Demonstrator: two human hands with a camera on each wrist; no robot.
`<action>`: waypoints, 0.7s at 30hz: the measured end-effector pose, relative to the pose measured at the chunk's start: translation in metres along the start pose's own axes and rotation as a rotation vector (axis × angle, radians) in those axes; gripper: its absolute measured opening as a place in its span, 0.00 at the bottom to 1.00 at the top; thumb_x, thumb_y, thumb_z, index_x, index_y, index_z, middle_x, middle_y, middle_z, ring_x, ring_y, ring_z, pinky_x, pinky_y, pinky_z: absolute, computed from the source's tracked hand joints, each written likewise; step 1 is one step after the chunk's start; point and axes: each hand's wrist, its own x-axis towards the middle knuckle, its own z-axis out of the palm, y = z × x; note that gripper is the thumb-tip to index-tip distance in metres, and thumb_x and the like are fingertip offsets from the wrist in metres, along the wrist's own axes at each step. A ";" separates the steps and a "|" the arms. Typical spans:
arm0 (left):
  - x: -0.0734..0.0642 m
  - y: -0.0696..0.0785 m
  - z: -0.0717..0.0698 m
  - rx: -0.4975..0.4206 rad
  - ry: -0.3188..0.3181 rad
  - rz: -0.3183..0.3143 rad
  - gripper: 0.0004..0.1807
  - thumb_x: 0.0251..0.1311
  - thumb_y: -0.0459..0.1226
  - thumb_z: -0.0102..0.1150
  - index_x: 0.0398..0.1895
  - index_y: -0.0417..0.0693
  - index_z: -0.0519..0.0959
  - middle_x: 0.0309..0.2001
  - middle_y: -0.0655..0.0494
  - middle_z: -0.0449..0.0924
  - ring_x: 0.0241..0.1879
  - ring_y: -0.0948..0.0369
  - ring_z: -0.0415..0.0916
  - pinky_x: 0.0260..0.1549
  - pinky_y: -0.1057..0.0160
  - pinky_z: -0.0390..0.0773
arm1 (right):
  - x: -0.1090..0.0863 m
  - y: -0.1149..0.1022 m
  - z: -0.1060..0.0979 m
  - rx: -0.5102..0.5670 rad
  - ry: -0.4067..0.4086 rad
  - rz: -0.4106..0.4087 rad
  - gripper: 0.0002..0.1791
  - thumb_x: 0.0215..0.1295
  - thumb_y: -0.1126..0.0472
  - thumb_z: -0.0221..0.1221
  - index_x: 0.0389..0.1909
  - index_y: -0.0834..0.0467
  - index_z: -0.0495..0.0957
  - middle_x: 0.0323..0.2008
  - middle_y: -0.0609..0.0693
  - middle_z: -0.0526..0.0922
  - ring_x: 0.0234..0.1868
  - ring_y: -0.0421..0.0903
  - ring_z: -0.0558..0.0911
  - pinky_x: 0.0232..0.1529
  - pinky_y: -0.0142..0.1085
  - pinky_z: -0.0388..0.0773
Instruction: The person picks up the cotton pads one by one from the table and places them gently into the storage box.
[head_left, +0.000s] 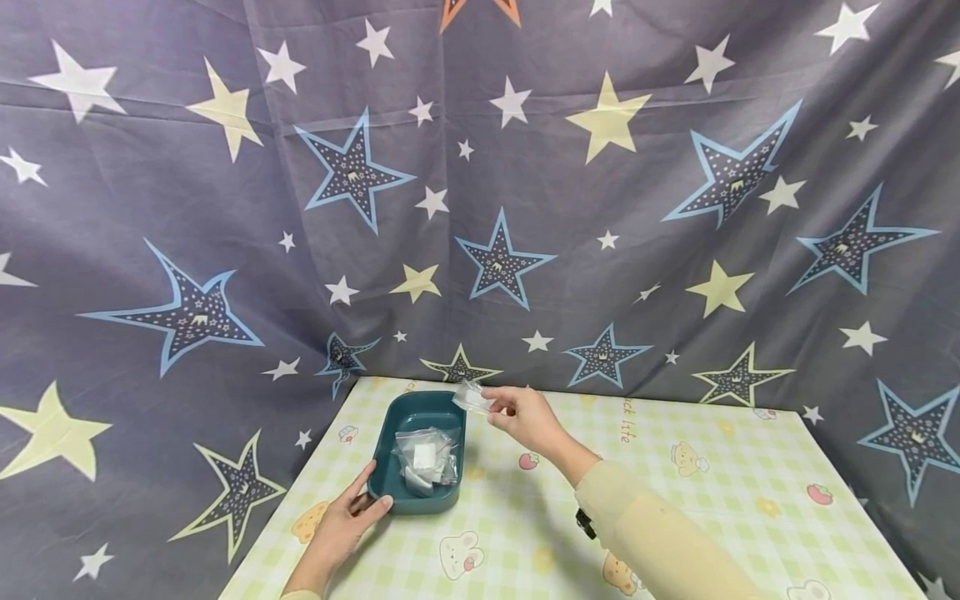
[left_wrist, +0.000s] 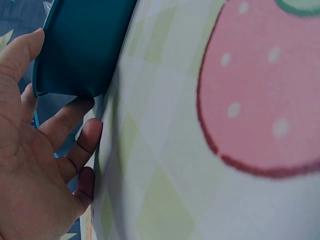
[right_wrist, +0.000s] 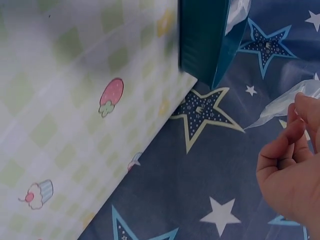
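Observation:
A rectangular teal plastic bin (head_left: 416, 505) stands on the left part of the table. Inside it lie several clear plastic zip bags (head_left: 427, 454) with white contents. My left hand (head_left: 341, 525) holds the bin at its near left corner, thumb and fingers spread around the corner; the left wrist view shows the thumb (left_wrist: 35, 45) at the rim. Above the table, just past the bin's far right corner, my right hand (head_left: 528, 421) pinches a small clear zip bag (head_left: 471, 397) between thumb and fingers. In the right wrist view this bag (right_wrist: 287, 102) hangs out beyond the fingertips.
A light green checked cloth with cartoon prints covers the table (head_left: 675, 517). Behind and at the sides hangs a dark grey curtain (head_left: 525, 350) printed with stars, close along the table's far edge. A dark band (head_left: 586, 524) shows at my right wrist.

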 end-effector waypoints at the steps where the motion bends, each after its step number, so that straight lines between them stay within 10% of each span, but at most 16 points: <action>1: 0.000 0.000 0.000 0.002 0.001 0.001 0.46 0.70 0.56 0.69 0.87 0.68 0.57 0.78 0.30 0.65 0.77 0.37 0.67 0.67 0.45 0.83 | 0.000 0.000 0.003 -0.001 -0.004 -0.012 0.19 0.68 0.66 0.71 0.60 0.56 0.88 0.39 0.51 0.94 0.33 0.37 0.79 0.35 0.29 0.75; 21: 0.004 -0.005 0.001 -0.042 -0.002 0.005 0.46 0.69 0.54 0.70 0.86 0.68 0.59 0.80 0.31 0.61 0.78 0.36 0.66 0.67 0.45 0.83 | -0.009 -0.009 0.067 0.008 -0.108 -0.035 0.19 0.70 0.66 0.70 0.61 0.55 0.87 0.39 0.49 0.93 0.27 0.32 0.72 0.28 0.25 0.70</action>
